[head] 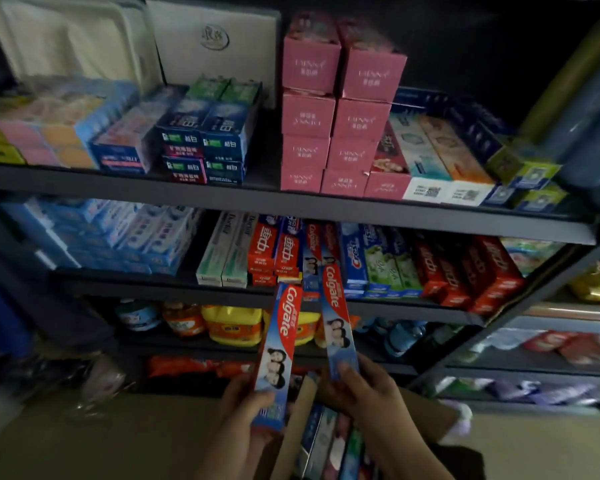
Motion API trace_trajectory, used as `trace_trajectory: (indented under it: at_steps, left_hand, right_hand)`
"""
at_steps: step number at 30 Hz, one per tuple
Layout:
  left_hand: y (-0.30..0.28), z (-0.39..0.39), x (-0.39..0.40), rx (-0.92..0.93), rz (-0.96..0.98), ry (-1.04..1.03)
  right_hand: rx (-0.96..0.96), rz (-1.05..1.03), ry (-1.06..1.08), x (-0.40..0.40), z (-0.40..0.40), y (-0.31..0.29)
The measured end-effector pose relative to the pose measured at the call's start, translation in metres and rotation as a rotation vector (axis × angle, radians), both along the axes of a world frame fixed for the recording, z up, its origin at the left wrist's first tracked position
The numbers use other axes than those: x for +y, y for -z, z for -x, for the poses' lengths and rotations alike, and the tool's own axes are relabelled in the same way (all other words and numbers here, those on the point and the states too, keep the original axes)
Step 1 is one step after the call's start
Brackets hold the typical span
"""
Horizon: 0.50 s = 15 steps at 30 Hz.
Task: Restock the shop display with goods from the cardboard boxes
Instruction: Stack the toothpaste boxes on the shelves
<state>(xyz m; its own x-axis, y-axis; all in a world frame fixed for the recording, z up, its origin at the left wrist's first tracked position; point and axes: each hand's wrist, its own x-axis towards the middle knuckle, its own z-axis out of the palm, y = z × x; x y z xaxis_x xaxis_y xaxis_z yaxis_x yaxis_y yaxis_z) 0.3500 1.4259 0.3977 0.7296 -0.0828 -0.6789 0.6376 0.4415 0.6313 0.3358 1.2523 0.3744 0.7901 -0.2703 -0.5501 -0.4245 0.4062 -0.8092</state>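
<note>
Left hand (pixel 243 407) fingers grip Colgate box (pixel 278 344) | right hand (pixel 364 389) grips another (pixel 336 313), tip at shelf edge (pixel 187 289)

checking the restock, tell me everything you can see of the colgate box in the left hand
The Colgate box is a long, slim carton, apparently cardboard, red at the top with white lettering, blue below with printed faces. It stands nearly upright, leaning slightly right, top reaching toward the middle shelf. The left hand grips its lower end, thumb across the front.
</note>
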Motion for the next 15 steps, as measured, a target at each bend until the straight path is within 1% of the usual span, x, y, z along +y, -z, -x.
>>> trace_trajectory:
  at_steps: [1,3,8,11,15]
  left_hand:
    - [-0.001,0.000,0.001,-0.011,0.051,-0.002]
    - [-0.011,-0.001,0.002,-0.013,0.092,-0.006]
    - [-0.023,-0.009,0.006,0.048,0.111,0.005]
    - [-0.023,-0.017,0.010,0.092,0.119,-0.045]
    - [-0.019,-0.023,0.020,0.093,0.114,-0.035]
  right_hand:
    - [0.000,-0.008,0.017,0.001,-0.003,-0.002]
    - [-0.013,-0.053,0.066,0.003,-0.011,-0.004]
    - [-0.025,-0.106,0.173,0.005,-0.042,-0.007]
    - [-0.013,-0.133,0.214,0.003,-0.066,-0.009]
    - [0.015,-0.132,0.275,0.003,-0.092,0.000]
